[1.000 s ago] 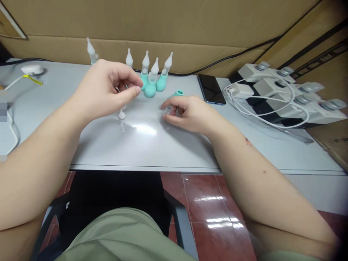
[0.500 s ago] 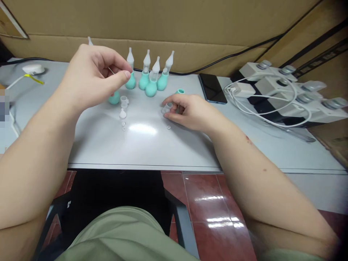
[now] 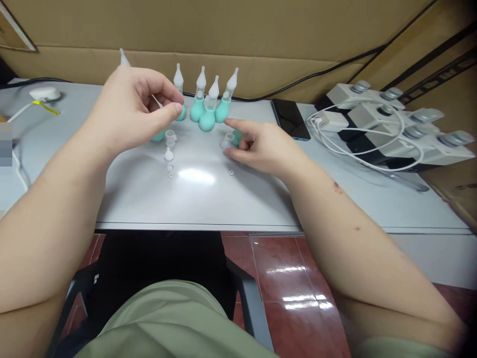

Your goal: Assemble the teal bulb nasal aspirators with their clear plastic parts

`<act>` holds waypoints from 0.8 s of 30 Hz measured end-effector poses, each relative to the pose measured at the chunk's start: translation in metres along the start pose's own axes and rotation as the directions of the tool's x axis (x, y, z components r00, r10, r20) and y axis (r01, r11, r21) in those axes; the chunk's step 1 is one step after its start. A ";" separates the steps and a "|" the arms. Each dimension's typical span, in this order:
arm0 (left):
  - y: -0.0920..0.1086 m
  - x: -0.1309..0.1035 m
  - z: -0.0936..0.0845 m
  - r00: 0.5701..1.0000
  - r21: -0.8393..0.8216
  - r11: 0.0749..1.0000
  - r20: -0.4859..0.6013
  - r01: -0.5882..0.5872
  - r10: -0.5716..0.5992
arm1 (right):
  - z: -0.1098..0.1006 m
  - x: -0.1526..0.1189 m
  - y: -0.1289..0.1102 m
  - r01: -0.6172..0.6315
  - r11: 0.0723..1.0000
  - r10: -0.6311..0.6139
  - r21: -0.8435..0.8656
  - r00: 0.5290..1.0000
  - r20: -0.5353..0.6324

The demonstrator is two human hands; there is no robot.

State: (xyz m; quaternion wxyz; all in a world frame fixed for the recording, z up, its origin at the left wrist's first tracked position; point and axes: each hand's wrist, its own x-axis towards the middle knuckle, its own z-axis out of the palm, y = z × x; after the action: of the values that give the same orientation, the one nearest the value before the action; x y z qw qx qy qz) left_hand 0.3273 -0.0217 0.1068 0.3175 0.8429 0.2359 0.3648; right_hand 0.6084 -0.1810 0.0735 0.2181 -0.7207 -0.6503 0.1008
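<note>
The right hand's grip is parted: its index finger (image 3: 244, 125) reaches out and its thumb lies low, with a clear cup (image 3: 228, 141) between them, standing on the bench (image 3: 201, 204); whether the thumb touches it is unclear. A teal bulb (image 3: 237, 137) sits partly hidden behind the right hand (image 3: 274, 146). The left hand (image 3: 130, 112) is raised, thumb and index fingertips meeting in a pinch, and whether something small is between them cannot be told. Under and behind it shows a second teal bulb (image 3: 158, 135), and just beside that a second clear cup (image 3: 170, 138), a white nozzle (image 3: 169, 154) and a small ring (image 3: 171, 175). Another small ring (image 3: 231, 172) lies nearer the person, below the first cup. Farther back, a cluster of four teal bulbs (image 3: 206, 120) stands with clear necks and white tips in place, so those look put together. One more white tip (image 3: 124, 57) pokes up behind the left hand, its lower part hidden. The two cups, the nozzle and the rings lie apart, apparently unjoined. A phone (image 3: 290, 119) lies well off to the right.
</note>
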 end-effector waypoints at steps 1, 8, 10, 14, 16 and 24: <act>0.001 0.000 -0.001 1.000 -0.007 1.000 -0.004 -0.004 0.004 | -0.003 -0.003 0.000 0.002 0.999 -0.002 0.040 1.000 -0.010; 0.003 -0.001 -0.005 0.999 0.028 0.999 -0.001 0.047 -0.047 | -0.038 -0.024 0.006 -0.100 0.979 0.095 0.179 0.995 0.033; 0.001 -0.001 -0.005 1.000 0.032 0.999 -0.008 0.026 -0.025 | -0.040 -0.026 0.004 -0.175 0.981 0.162 0.087 0.976 0.143; -0.002 0.000 -0.005 1.000 0.068 0.998 -0.003 0.008 -0.008 | -0.028 -0.025 0.003 -0.218 0.976 0.220 -0.023 0.967 0.130; -0.001 0.001 -0.006 1.000 0.093 0.996 0.019 0.006 -0.008 | -0.023 -0.024 0.003 -0.205 0.978 0.209 -0.037 0.969 0.131; 0.002 0.000 -0.002 1.000 0.130 0.991 0.002 0.018 -0.018 | -0.019 -0.025 0.008 -0.081 0.994 0.065 0.078 0.981 0.182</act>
State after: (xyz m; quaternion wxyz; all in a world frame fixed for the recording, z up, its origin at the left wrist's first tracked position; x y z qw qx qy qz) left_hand 0.3262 -0.0222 0.1094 0.2656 0.8601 0.2665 0.3445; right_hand 0.6206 -0.2098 0.0837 0.1854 -0.7222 -0.6355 0.2006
